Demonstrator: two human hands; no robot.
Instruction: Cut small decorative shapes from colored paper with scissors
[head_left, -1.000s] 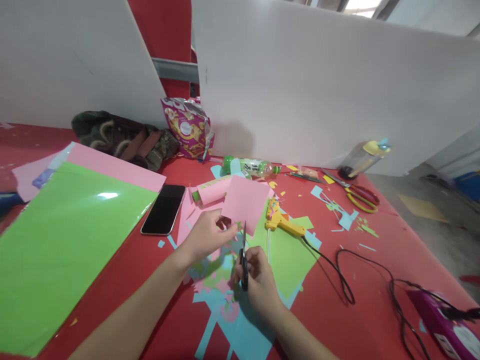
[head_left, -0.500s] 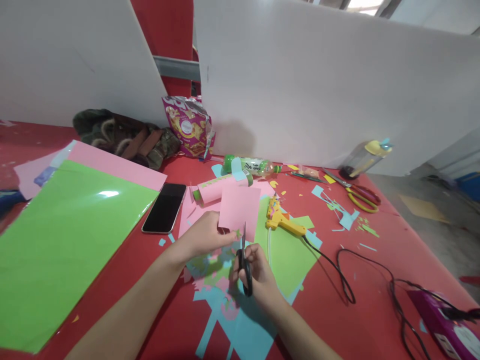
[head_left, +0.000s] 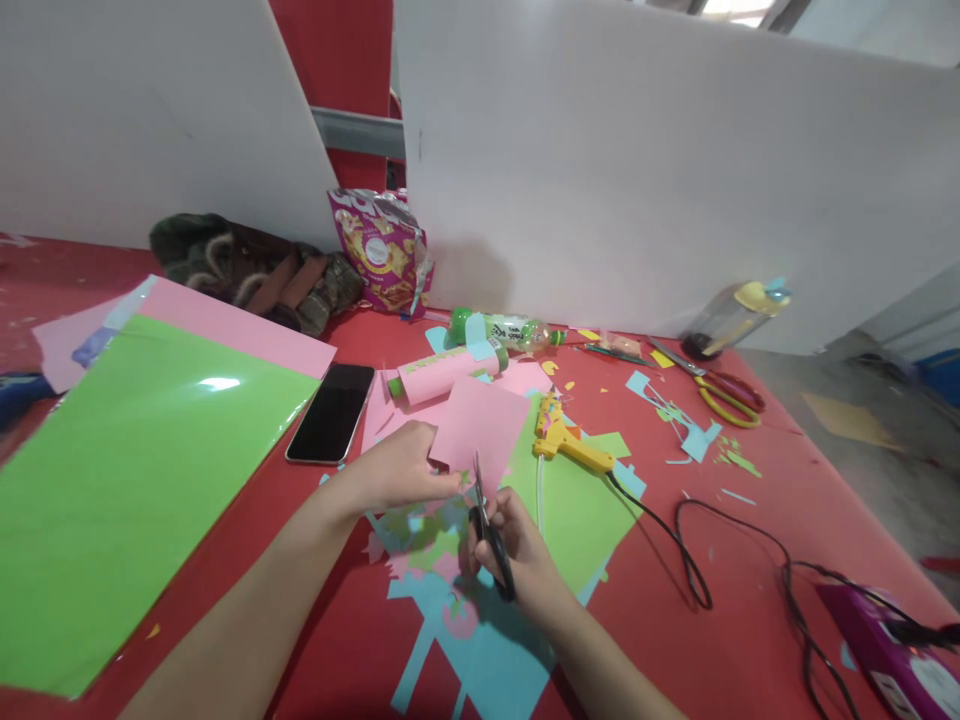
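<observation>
My left hand (head_left: 397,468) pinches the near edge of a small pink paper sheet (head_left: 480,425) and holds it above the red table (head_left: 750,560). My right hand (head_left: 521,553) is closed round the black handles of a pair of scissors (head_left: 487,525). Their blades point up and meet the bottom edge of the pink sheet. Under both hands lie blue, green and pink paper offcuts (head_left: 457,600).
A black phone (head_left: 331,412), large green sheet (head_left: 127,480) and pink sheet (head_left: 240,330) lie left. A yellow glue gun (head_left: 559,440) with black cord (head_left: 697,580), a pink paper roll (head_left: 442,372), bottle (head_left: 510,331), yellow-red scissors (head_left: 720,393), snack bag (head_left: 380,250) and purple box (head_left: 892,650) surround them. White boards stand behind.
The pink sheet has turned and dropped slightly toward the scissors. My right hand has drawn a little nearer to me, and the blades now sit further left under the sheet's edge.
</observation>
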